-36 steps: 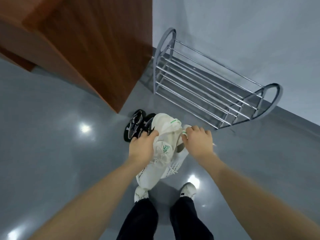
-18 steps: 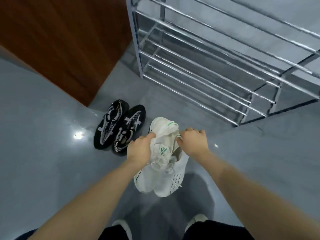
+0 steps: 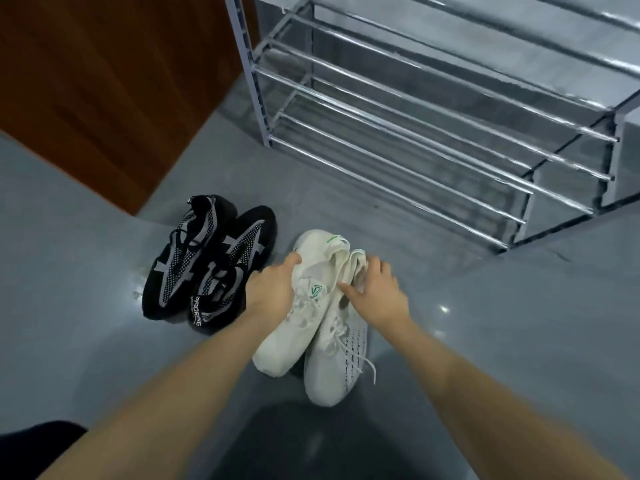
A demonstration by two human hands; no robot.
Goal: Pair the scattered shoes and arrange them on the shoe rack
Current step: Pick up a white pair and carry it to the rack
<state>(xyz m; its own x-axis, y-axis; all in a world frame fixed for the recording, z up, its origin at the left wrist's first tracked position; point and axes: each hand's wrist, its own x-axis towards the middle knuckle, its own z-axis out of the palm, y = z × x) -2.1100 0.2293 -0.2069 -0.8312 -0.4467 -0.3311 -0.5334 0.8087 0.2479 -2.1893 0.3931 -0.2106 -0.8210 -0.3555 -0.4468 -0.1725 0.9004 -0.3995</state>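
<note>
- I see the white sneaker pair at centre frame, on the grey floor (image 3: pixel 86 237), toes toward the bottom edge.
- Left white sneaker (image 3: pixel 298 306) leans across the right white sneaker (image 3: pixel 341 351); they touch along the inner sides and are not yet lined up.
- Left hand (image 3: pixel 273 289): grip is on the left sneaker's collar, thumb over the heel, fingers hidden behind the shoe.
- Right hand (image 3: pixel 379 294): fingers loosely spread over the right sneaker's opening, thumb on the tongue. Looks like a light hold; I cannot tell if it's a true pinch.
- Black mesh sneakers (image 3: pixel 207 261), left of centre, already sit side by side as a pair, just beside the left hand.
- Metal shoe rack (image 3: pixel 415 116) fills the upper right, near the shoes; no shoe on the bars I can see.
- Wooden cabinet (image 3: pixel 104 81) in the upper left.
- My read: pairing step on the white pair, nothing racked yet.
- Next move likely needs a firm grip on both heels, shoes squared together, then a lift to a rack tier, soles flat across two bars so they don't tip through.
</note>
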